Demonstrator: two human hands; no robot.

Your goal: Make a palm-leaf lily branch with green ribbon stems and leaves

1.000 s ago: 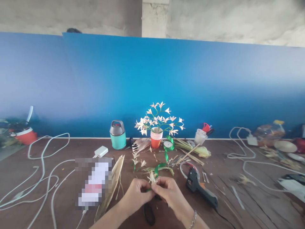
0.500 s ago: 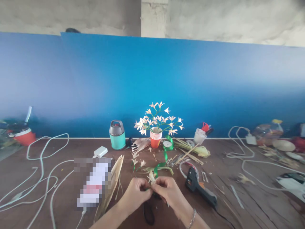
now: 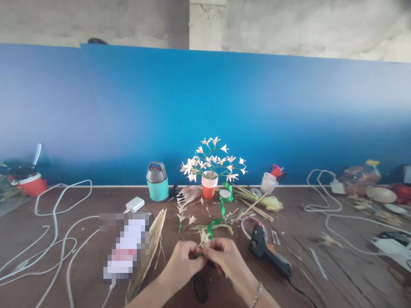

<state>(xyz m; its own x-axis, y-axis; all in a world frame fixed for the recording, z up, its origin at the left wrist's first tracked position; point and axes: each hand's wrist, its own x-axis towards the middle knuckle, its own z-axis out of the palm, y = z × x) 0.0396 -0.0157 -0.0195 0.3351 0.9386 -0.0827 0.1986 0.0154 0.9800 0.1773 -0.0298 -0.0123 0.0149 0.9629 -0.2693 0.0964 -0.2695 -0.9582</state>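
Note:
My left hand [image 3: 183, 262] and my right hand [image 3: 226, 258] meet low in the middle, fingers pinched together on a small pale straw flower [image 3: 203, 238] with a green stem. A green ribbon [image 3: 215, 223] runs from the flower up to a ribbon roll [image 3: 226, 195]. Behind it stands an orange paper cup [image 3: 209, 185] holding a bunch of finished pale flowers [image 3: 212, 160]. A dark pair of scissors [image 3: 199, 287] lies under my hands.
A black glue gun [image 3: 268, 253] lies right of my hands. A teal jar [image 3: 157, 181], dried husk leaves [image 3: 150, 246], a white charger [image 3: 135, 204] and white cables [image 3: 58, 239] are on the brown table [image 3: 337, 273]. A blue board [image 3: 205, 115] backs the table.
My hands stay pinched on the flower, with only small finger movements. The view has shifted slightly.

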